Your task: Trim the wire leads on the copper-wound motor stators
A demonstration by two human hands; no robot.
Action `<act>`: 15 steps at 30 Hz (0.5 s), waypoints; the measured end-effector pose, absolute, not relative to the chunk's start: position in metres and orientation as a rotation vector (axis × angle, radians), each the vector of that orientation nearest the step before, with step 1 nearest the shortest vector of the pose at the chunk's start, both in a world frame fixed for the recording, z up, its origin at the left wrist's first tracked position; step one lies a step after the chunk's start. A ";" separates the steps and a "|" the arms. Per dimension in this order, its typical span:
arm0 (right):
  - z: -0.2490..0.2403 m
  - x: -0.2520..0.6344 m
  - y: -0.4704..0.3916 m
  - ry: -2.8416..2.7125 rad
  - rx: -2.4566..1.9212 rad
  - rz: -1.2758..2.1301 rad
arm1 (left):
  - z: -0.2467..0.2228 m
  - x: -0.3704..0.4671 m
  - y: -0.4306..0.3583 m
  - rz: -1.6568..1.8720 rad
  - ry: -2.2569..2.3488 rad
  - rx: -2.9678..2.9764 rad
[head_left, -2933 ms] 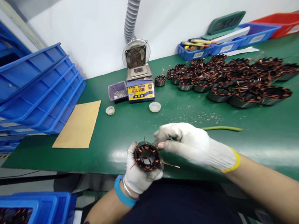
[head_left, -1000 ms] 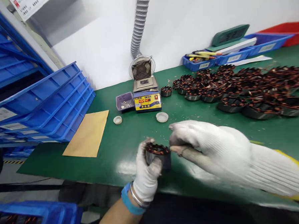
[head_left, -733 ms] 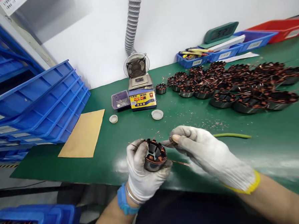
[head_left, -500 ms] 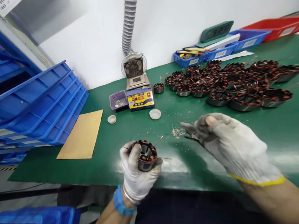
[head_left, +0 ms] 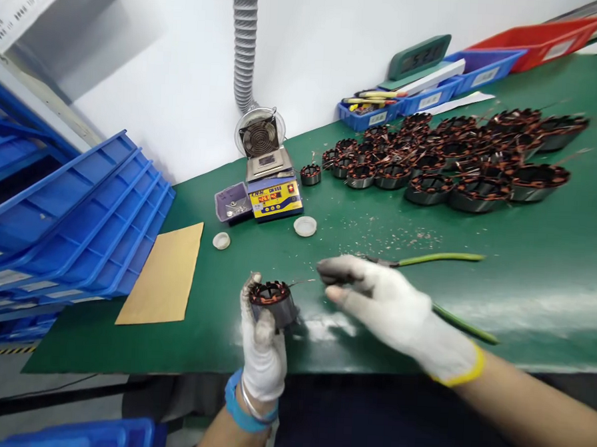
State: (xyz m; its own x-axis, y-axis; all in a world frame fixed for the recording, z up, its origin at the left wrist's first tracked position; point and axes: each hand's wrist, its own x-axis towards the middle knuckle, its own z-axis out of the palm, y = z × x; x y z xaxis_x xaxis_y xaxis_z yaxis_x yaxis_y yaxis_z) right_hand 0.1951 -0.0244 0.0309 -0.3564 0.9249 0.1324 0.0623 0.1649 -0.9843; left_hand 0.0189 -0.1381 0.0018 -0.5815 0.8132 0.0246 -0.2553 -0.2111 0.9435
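Note:
A ring-shaped copper-wound core [head_left: 280, 308] is held by my left hand [head_left: 262, 345], gloved in white, above the front of the green table. One thin wire sticks out from its right side. My right hand [head_left: 374, 297], also gloved, reaches toward the end of that wire, with thumb and fingers near each other. Whether it pinches anything is too blurred to tell. Pliers with green handles [head_left: 441, 257] lie on the table behind and partly under my right hand.
Many similar wound cores [head_left: 430, 188] stand at the back right. A yellow-blue heating unit [head_left: 276, 199], a purple tray [head_left: 233, 203] and white lids [head_left: 305, 226] are at centre. Brown card [head_left: 163, 276] lies left, beside stacked blue bins [head_left: 123, 221]. Wire scraps are scattered mid-table.
My right hand has moved left toward the core, and the green-handled pliers now lie on the table. My left hand has turned the core, whose side now faces right.

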 end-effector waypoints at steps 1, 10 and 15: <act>0.029 0.190 -0.030 -1.702 -0.936 1.268 | 0.005 0.021 -0.137 1.854 1.246 0.618; 0.031 0.176 -0.033 -1.771 -0.734 0.963 | 0.011 0.027 -0.132 1.735 1.079 0.460; 0.068 0.187 -0.005 -1.938 -0.754 0.866 | 0.013 0.024 -0.130 1.660 1.114 0.449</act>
State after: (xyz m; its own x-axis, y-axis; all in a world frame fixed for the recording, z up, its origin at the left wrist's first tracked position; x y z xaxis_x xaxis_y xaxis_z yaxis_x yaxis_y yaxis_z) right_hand 0.1870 -0.0055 0.0678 -0.4477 0.7681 0.4578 0.1711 0.5761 -0.7993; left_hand 0.0244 -0.1299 0.0133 -0.3895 0.8935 -0.2233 -0.5453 -0.0284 0.8378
